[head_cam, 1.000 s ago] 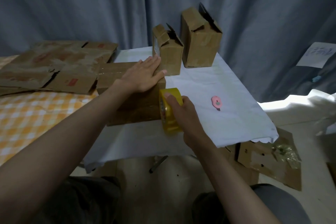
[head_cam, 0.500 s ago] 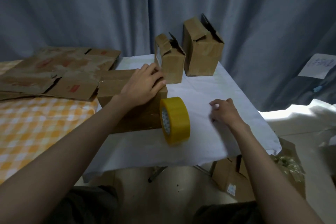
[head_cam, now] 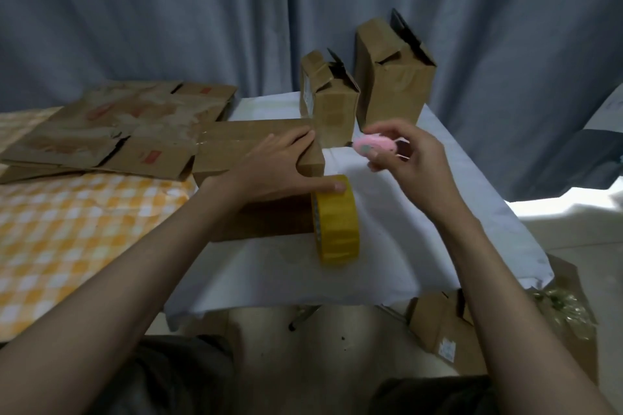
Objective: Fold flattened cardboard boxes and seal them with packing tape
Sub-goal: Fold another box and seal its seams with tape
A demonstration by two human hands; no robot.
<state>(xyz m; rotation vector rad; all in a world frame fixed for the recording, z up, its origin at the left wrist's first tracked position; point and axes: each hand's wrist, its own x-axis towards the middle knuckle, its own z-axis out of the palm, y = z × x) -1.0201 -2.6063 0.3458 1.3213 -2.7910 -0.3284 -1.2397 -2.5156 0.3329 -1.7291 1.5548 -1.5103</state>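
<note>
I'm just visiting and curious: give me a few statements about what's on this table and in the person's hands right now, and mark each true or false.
1. The right hand holds a small pink cutter. True.
2. The yellow tape roll lies flat on its side. False: it stands on edge on the white cloth, against the box.
3. The left hand rests on the cardboard box, thumb touching the tape roll. True.
4. Two small boxes stand at the table's far end. True.
5. The flattened cardboard is stacked on the floor. False: it lies on the checked cloth.
</note>
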